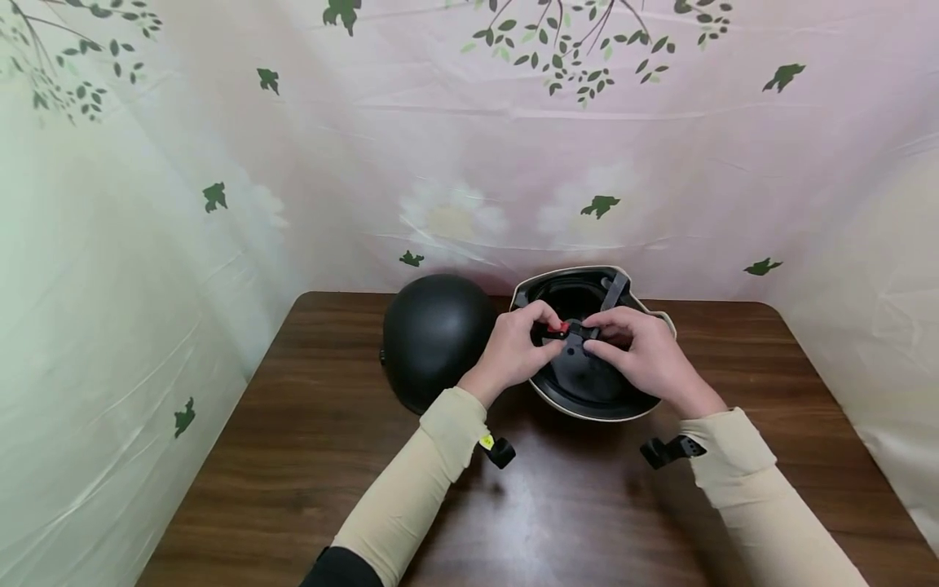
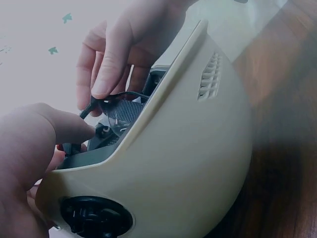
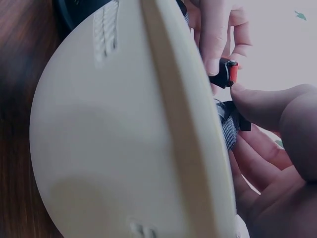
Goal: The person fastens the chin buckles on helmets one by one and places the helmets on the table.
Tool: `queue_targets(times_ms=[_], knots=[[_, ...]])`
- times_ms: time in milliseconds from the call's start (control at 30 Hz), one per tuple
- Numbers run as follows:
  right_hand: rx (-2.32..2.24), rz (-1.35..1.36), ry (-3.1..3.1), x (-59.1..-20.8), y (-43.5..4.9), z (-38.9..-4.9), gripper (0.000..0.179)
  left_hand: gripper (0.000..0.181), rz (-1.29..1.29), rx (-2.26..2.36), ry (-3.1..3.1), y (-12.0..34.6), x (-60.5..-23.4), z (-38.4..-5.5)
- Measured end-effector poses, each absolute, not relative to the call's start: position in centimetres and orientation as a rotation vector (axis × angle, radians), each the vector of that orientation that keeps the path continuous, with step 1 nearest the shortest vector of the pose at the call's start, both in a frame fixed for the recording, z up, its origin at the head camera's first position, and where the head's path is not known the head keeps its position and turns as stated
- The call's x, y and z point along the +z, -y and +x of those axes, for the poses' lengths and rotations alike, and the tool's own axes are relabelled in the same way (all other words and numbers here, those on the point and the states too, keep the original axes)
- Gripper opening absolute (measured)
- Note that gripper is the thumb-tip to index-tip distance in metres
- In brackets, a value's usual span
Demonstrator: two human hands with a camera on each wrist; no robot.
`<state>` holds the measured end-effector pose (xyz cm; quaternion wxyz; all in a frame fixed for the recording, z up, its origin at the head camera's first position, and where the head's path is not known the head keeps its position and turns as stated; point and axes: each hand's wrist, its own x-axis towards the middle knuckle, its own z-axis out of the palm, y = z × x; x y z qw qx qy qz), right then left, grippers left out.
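Note:
An upturned beige helmet with a black lining lies at the back of the table, opening upward. Over that opening, my left hand pinches a black buckle piece with a red part between thumb and fingers. Facing it, my right hand pinches another black buckle piece on a grey strap. The right wrist view shows the two pieces close together; whether they touch I cannot tell. A round black dial sits on the helmet's outer shell in the left wrist view.
A black helmet stands dome up just left of the beige one, near the left forearm. Both rest on a dark wooden table. A printed cloth backdrop hangs behind the table's far edge and at both sides.

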<state>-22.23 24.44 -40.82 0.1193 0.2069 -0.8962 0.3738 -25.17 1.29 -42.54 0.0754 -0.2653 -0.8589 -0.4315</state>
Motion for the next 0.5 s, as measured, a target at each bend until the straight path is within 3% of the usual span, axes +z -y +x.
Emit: queue_targets(times_ms=[500], knots=[[1.15,0.634,2.62,-40.73,-24.67,-22.17,0.029,0.026,-0.809,-1.311,2.58,-1.03,-42.98,-24.92]])
